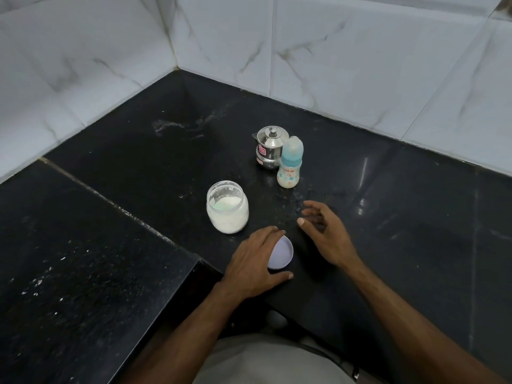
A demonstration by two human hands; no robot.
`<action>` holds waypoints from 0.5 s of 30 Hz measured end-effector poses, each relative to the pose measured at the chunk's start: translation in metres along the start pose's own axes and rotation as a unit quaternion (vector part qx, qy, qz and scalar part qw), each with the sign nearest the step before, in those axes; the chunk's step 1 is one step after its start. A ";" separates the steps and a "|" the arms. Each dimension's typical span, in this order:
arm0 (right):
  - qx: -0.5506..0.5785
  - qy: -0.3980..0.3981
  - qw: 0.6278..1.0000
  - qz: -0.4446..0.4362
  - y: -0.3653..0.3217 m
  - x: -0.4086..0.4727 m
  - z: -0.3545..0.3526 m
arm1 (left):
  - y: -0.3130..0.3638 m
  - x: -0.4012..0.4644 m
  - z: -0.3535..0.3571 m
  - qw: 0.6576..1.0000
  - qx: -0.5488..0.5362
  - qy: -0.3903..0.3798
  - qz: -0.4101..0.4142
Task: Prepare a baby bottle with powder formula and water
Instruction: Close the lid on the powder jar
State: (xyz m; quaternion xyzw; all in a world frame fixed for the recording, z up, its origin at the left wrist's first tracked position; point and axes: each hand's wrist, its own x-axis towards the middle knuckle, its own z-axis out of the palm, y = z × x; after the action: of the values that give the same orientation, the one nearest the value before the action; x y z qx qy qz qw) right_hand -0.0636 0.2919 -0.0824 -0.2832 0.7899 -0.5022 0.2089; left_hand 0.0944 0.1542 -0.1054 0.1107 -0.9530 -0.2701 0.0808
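Note:
An open clear jar [227, 208] of white powder stands on the black counter, with a pale green scoop lying inside it. Its lilac lid [283, 253] lies upturned on the counter just in front, and my left hand [255, 261] rests over the lid's left side, fingers curled on its rim. My right hand [327, 231] hovers to the right of the lid, fingers spread, holding nothing. Behind it stands a capped baby bottle [290, 167] with a blue collar. A small lidded steel pot [269, 147] stands right behind the bottle.
The black granite counter [401, 217] runs into a corner of white marble-look wall tiles [346, 45]. A lower black ledge [83, 259] steps down on the left. White powder specks dot the counter and the ledge. The counter's front edge is near my body.

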 end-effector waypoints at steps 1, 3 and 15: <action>0.000 -0.001 1.000 0.001 0.000 -0.002 0.001 | 0.000 0.000 0.001 1.000 -0.001 0.003 -0.001; -0.001 -0.002 1.000 0.000 -0.001 -0.006 0.004 | -0.001 0.001 0.002 1.000 -0.026 0.008 0.002; 0.043 -0.156 0.986 -0.036 -0.015 -0.023 0.015 | 0.016 0.008 -0.009 0.782 -0.569 0.081 -0.241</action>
State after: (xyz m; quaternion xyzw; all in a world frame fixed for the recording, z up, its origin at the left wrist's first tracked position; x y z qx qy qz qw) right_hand -0.0336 0.2916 -0.0736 -0.3773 0.7148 -0.4921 0.3233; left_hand 0.0864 0.1611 -0.0885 0.2918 -0.5582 -0.7642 0.1387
